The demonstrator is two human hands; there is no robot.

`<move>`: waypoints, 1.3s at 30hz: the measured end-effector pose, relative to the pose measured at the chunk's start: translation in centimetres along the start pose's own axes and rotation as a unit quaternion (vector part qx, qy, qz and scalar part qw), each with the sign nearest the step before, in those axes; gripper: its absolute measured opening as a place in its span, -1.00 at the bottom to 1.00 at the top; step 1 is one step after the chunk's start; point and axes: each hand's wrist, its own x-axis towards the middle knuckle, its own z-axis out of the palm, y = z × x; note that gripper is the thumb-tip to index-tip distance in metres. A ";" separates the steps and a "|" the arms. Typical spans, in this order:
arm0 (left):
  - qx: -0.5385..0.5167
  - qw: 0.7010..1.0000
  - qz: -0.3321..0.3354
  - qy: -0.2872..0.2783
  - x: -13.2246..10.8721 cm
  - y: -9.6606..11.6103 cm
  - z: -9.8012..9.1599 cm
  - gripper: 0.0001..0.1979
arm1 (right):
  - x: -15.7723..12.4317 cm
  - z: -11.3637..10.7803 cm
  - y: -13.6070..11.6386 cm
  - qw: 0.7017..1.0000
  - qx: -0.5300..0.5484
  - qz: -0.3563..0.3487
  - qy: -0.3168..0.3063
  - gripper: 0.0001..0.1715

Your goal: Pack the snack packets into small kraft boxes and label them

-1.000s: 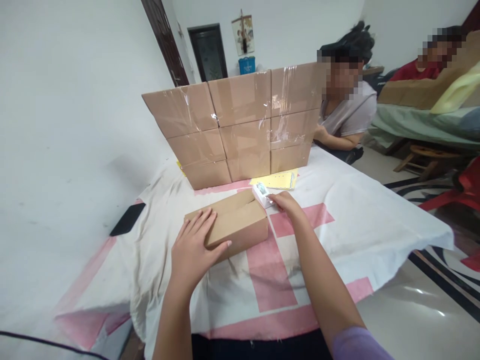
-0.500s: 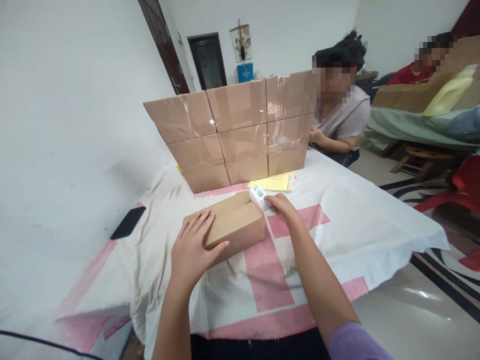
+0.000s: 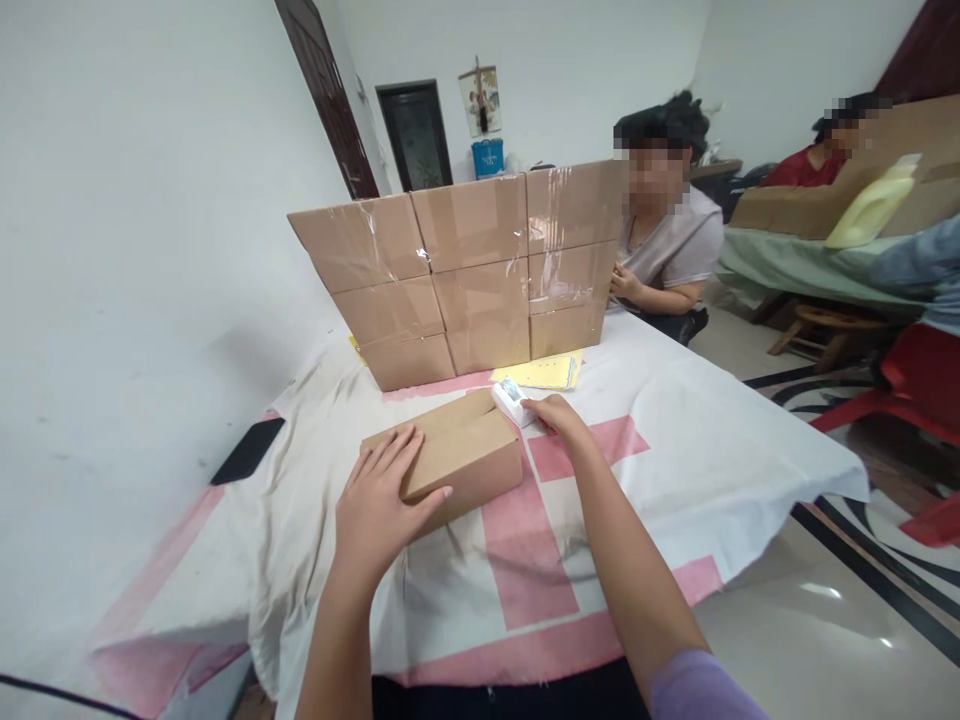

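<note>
A closed brown cardboard box (image 3: 465, 450) lies on the cloth-covered table in front of me. My left hand (image 3: 382, 490) rests on its left end, fingers spread over the top and thumb along the near side. Just beyond the box's right end is a small white box (image 3: 511, 402) with a picture on top. The fingers of my right hand (image 3: 547, 412) are closed on the near right end of this white box. Yellow printed sheets (image 3: 544, 372) lie flat right behind it.
A large panel of taped cardboard boxes (image 3: 480, 270) stands across the back of the table. A person (image 3: 667, 250) crouches at its right edge, touching it. A black flat object (image 3: 249, 450) lies at the left, near the wall.
The whole view has shifted slightly, moving the scene a little left and down. Both hands keep their places on the cardboard box and the white box.
</note>
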 end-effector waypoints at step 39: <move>0.004 1.000 -0.004 0.019 -0.3 0.6 -0.3 -0.30 | 0.8 0.2 0.0 0.974 0.213 -0.071 -0.043 -0.49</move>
